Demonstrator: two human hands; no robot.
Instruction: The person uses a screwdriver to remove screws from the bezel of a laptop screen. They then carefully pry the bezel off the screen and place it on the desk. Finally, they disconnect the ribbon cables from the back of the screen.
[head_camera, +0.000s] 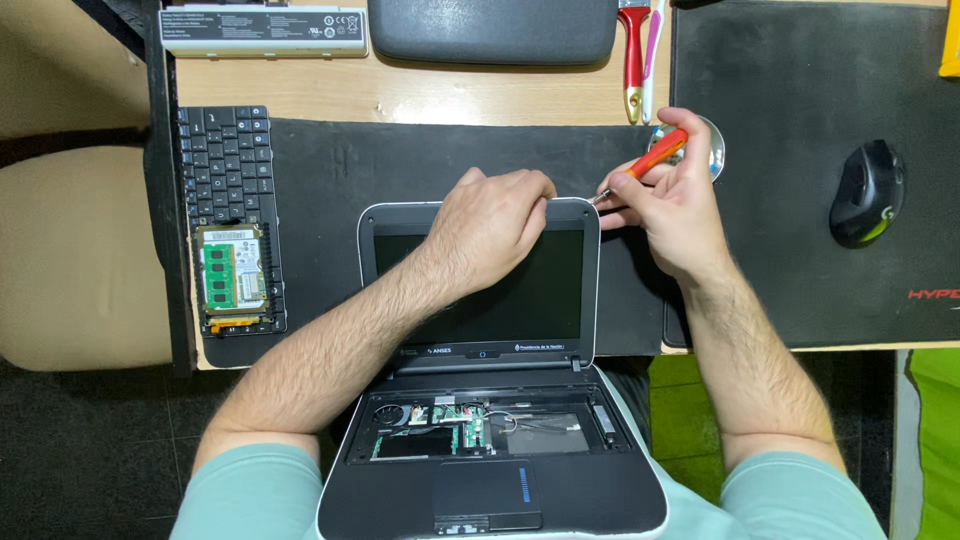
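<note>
The laptop (480, 400) lies open on the person's lap and the desk edge, its screen (480, 285) tilted back onto the black mat (330, 160). The keyboard bay in the base is uncovered, showing a fan, circuit boards and cables.

Left hand (490, 225): rests on the top edge of the screen bezel, near the middle. The fingers are curled over the rim, pressed together, gripping the lid. The screen lies directly beneath and below this hand.

Right hand (670, 205): positioned just beside the upper right corner of the lid. The fingers pinch a screwdriver (645, 163) with an orange handle. The shaft points down and left; its tip sits at the corner of the bezel. Whether the tip touches the bezel cannot be told.

A small round metal dish (712, 150) lies just behind the right hand, partly hidden by it.

Left of the laptop, the removed keyboard (225, 170) lies on the mat, with a drive (232, 280) and a green memory module resting on its lower part. At the far edge of the desk lie a grey battery (265, 30) and a dark pouch (492, 30). A red-handled brush (633, 60) lies near the pad to the right, which carries a mouse (866, 195).
</note>
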